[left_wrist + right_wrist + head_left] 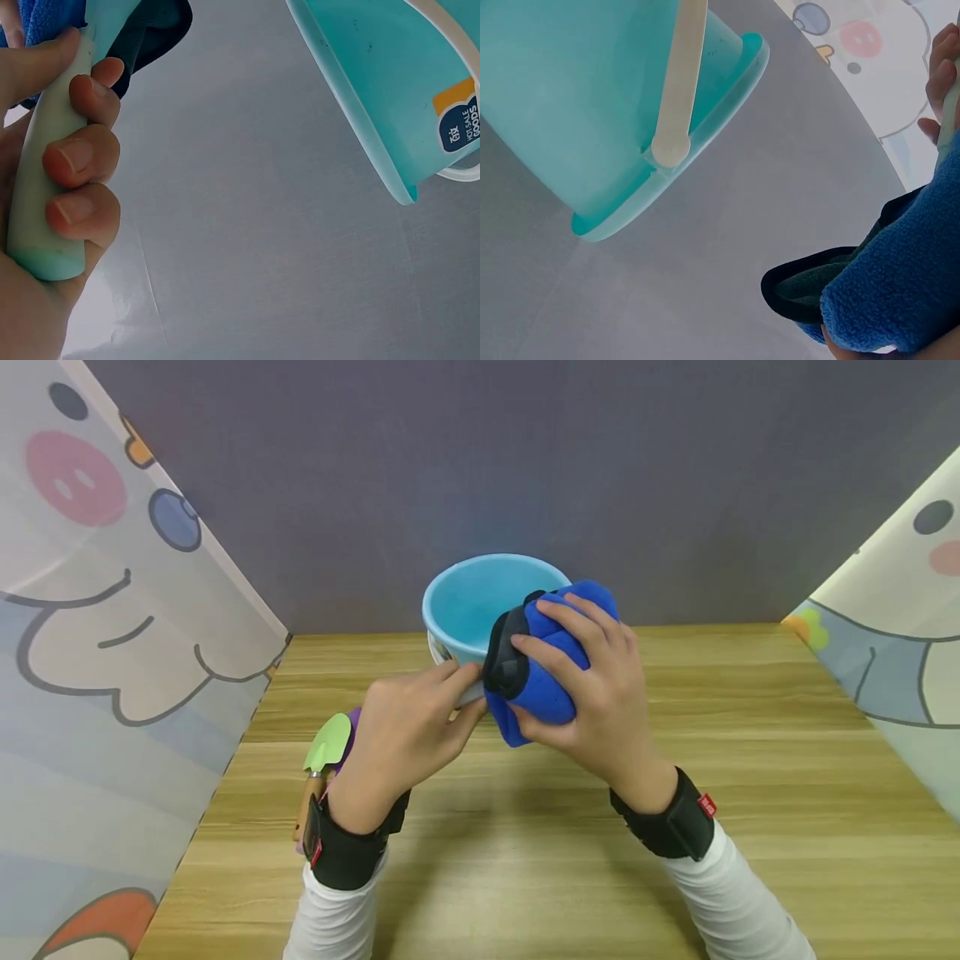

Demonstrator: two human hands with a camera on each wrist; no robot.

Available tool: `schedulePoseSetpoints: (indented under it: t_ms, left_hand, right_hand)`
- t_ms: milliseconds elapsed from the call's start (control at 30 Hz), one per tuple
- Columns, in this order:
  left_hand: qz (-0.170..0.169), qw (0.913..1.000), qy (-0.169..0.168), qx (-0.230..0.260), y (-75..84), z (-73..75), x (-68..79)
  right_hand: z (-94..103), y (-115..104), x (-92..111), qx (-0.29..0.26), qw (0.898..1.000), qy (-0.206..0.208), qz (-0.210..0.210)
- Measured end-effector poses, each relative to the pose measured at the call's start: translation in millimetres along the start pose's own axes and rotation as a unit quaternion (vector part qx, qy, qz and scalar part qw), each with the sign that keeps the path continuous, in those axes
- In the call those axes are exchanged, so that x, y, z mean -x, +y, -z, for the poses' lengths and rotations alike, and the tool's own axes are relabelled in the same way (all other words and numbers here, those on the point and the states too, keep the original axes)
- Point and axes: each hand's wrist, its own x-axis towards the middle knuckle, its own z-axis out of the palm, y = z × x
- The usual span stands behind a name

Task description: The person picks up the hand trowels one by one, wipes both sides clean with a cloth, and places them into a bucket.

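Gripping one pale handle (37, 217) and one blue bundle (545, 698) are two hands (408, 727) (603, 697).

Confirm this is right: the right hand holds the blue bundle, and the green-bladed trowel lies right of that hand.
Wrong side: the green-bladed trowel lies left of the left hand, as the head view shows. The right hand does hold the blue bundle.

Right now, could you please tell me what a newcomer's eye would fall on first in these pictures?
Probably the bright blue cloth gripped in the right hand, near the centre of the head view, beside the left hand, which grips a pale handle. Next would come the light blue bucket behind them, then the green-bladed trowel lying to their left.
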Motion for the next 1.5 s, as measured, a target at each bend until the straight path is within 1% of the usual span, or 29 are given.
schedulePoseSetpoints:
  t_ms: [167,400,700,900,1067,1300,1500]
  left_hand:
    - [-0.001,0.9999,-0.001,0.013,0.7,2.1,1.0]
    - [-0.004,0.9997,0.005,0.022,1.1,4.6,0.5]
    - [-0.001,0.9996,0.016,0.022,0.8,4.3,1.5]
    - [-0.005,0.9993,0.028,0.024,-0.5,4.5,-0.1]
    - [-0.008,0.9987,0.039,0.032,-1.0,5.2,-1.0]
    - [-0.006,0.9984,0.041,0.04,-0.6,5.8,-0.5]
    - [-0.004,0.9981,0.046,0.041,-0.8,6.4,-0.1]
  right_hand:
    - [4.6,2.6,-0.1,-0.009,1.0,0.01,-0.004]
    - [9.5,5.3,-1.9,-0.022,1.0,0.007,-0.008]
    - [12.8,7.8,-3.2,-0.022,1.0,0.004,-0.016]
    - [14.7,11.8,-3.0,-0.029,0.999,0.001,-0.035]
    - [17.6,13.8,-3.1,-0.056,0.997,0.005,-0.058]
    - [20.8,14.7,-4.1,-0.089,0.992,0.018,-0.084]
    - [23.4,16.9,-3.4,-0.098,0.99,0.016,-0.101]
